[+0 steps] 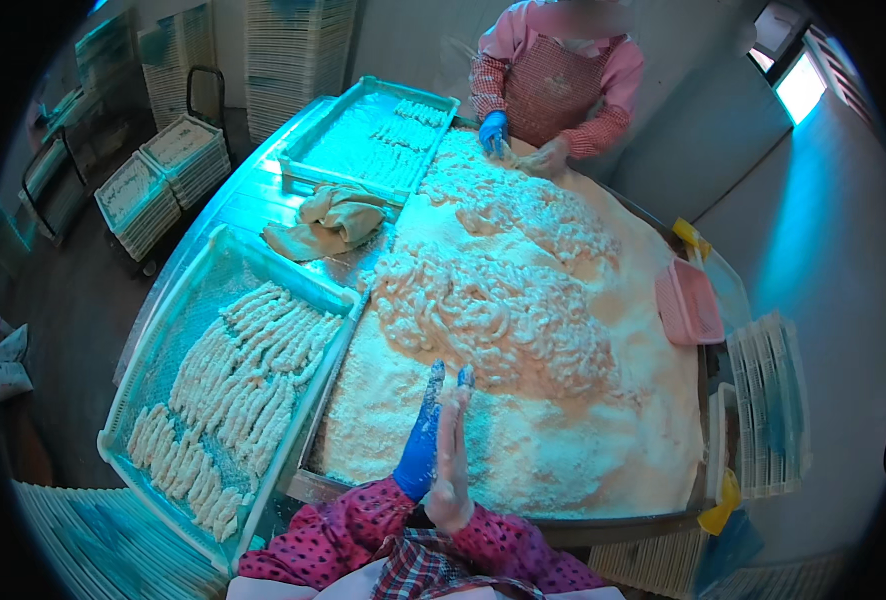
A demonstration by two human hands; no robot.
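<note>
No lettering, label, number or sign can be read here. A small pale marking shows on the chest of the red-checked apron [553,100] worn by a co-worker across the counter [663,430] — too faint and small to make out.
</note>
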